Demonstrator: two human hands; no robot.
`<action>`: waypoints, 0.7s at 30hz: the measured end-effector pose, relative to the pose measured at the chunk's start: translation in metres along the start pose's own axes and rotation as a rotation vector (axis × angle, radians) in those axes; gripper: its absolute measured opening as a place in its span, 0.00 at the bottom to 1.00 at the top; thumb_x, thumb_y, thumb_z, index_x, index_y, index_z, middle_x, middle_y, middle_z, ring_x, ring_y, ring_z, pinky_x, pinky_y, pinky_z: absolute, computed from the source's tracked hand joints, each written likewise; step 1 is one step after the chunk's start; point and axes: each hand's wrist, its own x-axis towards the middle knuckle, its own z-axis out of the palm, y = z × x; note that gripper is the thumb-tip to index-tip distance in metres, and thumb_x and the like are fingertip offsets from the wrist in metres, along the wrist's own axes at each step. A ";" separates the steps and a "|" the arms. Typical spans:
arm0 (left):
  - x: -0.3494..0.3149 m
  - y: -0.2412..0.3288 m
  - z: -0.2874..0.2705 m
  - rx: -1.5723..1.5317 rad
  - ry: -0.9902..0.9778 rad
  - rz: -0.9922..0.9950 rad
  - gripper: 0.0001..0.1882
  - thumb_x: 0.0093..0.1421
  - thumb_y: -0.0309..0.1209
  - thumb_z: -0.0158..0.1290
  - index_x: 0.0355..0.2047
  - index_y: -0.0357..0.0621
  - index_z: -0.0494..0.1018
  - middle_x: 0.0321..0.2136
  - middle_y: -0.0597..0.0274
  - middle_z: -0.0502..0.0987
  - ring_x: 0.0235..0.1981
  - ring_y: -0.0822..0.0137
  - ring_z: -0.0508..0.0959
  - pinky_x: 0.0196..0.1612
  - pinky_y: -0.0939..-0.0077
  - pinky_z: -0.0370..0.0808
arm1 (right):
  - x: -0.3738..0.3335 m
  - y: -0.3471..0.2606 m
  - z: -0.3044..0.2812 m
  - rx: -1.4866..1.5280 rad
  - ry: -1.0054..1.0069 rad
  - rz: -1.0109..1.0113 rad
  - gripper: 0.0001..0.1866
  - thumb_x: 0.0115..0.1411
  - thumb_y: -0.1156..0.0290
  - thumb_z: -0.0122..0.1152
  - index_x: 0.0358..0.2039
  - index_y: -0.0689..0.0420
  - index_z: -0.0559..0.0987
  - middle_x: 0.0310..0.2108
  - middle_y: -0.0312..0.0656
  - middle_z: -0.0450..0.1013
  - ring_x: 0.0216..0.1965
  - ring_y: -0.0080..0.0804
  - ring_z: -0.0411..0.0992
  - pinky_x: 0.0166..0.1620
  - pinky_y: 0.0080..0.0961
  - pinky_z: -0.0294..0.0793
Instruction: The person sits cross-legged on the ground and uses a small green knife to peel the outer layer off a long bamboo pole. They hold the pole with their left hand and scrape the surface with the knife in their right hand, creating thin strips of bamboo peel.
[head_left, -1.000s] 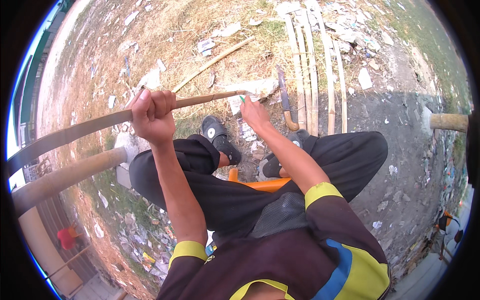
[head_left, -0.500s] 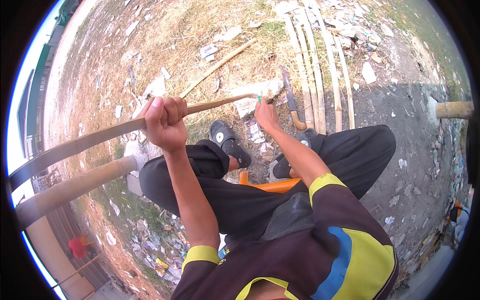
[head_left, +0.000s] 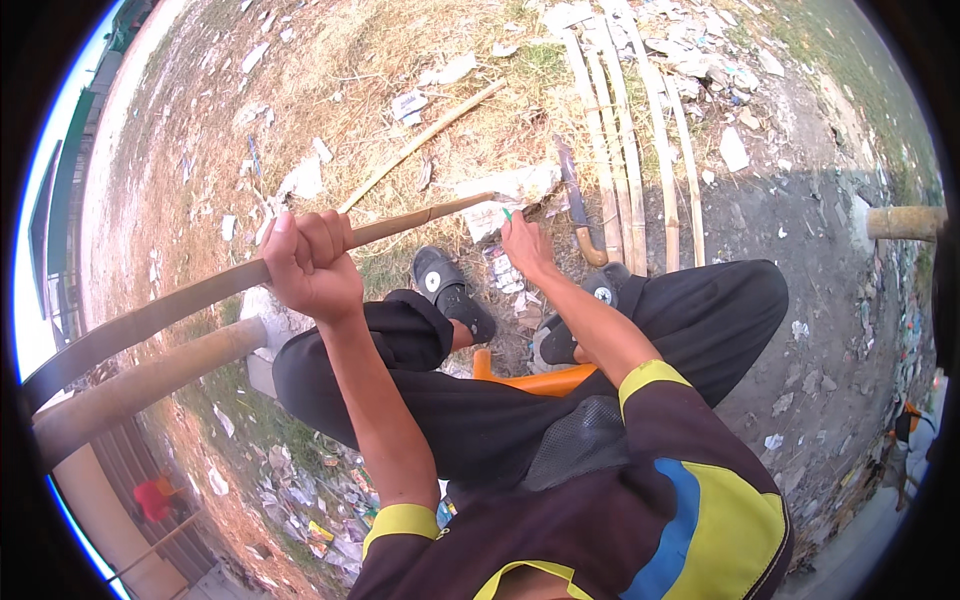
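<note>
My left hand (head_left: pixel 314 265) is closed in a fist round a long, flat bamboo strip (head_left: pixel 190 300). The strip runs from the lower left edge up to a narrow end in front of my right hand (head_left: pixel 528 246). That hand is closed on a small green object (head_left: pixel 507 214), of which only a bit shows, so its kind is unclear. A little space appears between the strip's end and my right fingers. Just beyond them, a large knife (head_left: pixel 574 200) with a wooden handle lies beside a whitish block (head_left: pixel 538 182).
Several split bamboo strips (head_left: pixel 625 150) lie at the far right of my feet, and another strip (head_left: pixel 425 145) lies ahead. A thick bamboo pole (head_left: pixel 160 375) is at my left, another pole (head_left: pixel 905 223) at far right. Something orange (head_left: pixel 540 382) sits between my legs. Litter (head_left: pixel 290 490) covers the ground.
My left hand has moved slightly left and nearer to me with the bamboo strip. My right hand has shifted a little left and nearer, and the strip's end now sits apart from it.
</note>
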 end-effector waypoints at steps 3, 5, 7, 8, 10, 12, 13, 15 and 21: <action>0.002 -0.001 0.002 -0.010 0.033 0.031 0.20 0.62 0.28 0.36 0.13 0.51 0.46 0.07 0.72 0.45 0.10 0.77 0.41 0.15 0.75 0.44 | 0.004 -0.004 0.012 0.078 0.039 -0.060 0.16 0.64 0.60 0.43 0.36 0.62 0.70 0.25 0.63 0.74 0.30 0.65 0.73 0.37 0.57 0.70; 0.004 -0.002 0.006 0.005 0.023 0.014 0.22 0.64 0.31 0.37 0.13 0.52 0.45 0.08 0.72 0.44 0.12 0.77 0.41 0.17 0.74 0.44 | 0.017 0.010 0.026 0.100 0.058 -0.009 0.17 0.64 0.61 0.43 0.37 0.64 0.71 0.24 0.63 0.73 0.30 0.65 0.73 0.37 0.56 0.71; 0.006 -0.002 0.007 0.024 0.035 0.021 0.23 0.65 0.32 0.37 0.13 0.53 0.44 0.09 0.72 0.44 0.13 0.76 0.41 0.18 0.74 0.44 | 0.023 0.022 0.026 0.047 0.046 0.010 0.17 0.64 0.61 0.43 0.37 0.64 0.71 0.24 0.63 0.73 0.30 0.64 0.73 0.37 0.56 0.71; 0.004 -0.002 0.006 0.032 0.050 0.031 0.23 0.65 0.32 0.37 0.13 0.53 0.44 0.09 0.72 0.44 0.13 0.76 0.41 0.18 0.74 0.44 | 0.026 0.027 0.027 0.022 0.042 0.021 0.17 0.64 0.61 0.43 0.37 0.65 0.71 0.24 0.63 0.73 0.30 0.64 0.73 0.36 0.56 0.71; 0.002 -0.002 0.000 0.051 0.125 0.069 0.23 0.65 0.32 0.37 0.13 0.53 0.44 0.08 0.72 0.44 0.12 0.76 0.41 0.17 0.74 0.43 | 0.015 0.000 0.011 0.084 -0.073 0.044 0.17 0.64 0.61 0.42 0.39 0.64 0.71 0.25 0.61 0.74 0.32 0.63 0.74 0.39 0.54 0.72; 0.005 -0.003 0.007 0.048 0.187 0.102 0.23 0.64 0.30 0.36 0.12 0.52 0.44 0.08 0.72 0.44 0.11 0.77 0.41 0.16 0.75 0.43 | 0.011 -0.010 0.012 0.093 -0.052 -0.010 0.17 0.64 0.61 0.42 0.42 0.63 0.70 0.24 0.59 0.75 0.34 0.62 0.75 0.42 0.52 0.73; 0.004 -0.002 0.009 0.043 0.209 0.086 0.23 0.64 0.31 0.36 0.12 0.52 0.44 0.08 0.72 0.44 0.11 0.77 0.41 0.16 0.75 0.43 | 0.005 -0.017 0.011 0.061 -0.017 -0.049 0.17 0.64 0.60 0.42 0.42 0.62 0.70 0.24 0.59 0.76 0.33 0.60 0.75 0.43 0.51 0.73; 0.006 -0.004 0.009 0.015 0.195 0.075 0.23 0.64 0.31 0.37 0.12 0.52 0.44 0.08 0.72 0.44 0.11 0.77 0.41 0.16 0.75 0.43 | 0.013 -0.008 0.016 0.037 -0.030 0.054 0.17 0.64 0.60 0.42 0.42 0.62 0.70 0.26 0.59 0.76 0.34 0.60 0.75 0.42 0.51 0.73; 0.004 -0.002 0.004 0.069 0.260 0.078 0.24 0.64 0.33 0.39 0.13 0.54 0.44 0.09 0.73 0.43 0.13 0.76 0.42 0.19 0.74 0.44 | -0.004 -0.034 -0.024 0.056 -0.080 -0.069 0.17 0.64 0.62 0.42 0.37 0.65 0.70 0.26 0.62 0.75 0.33 0.62 0.74 0.41 0.53 0.72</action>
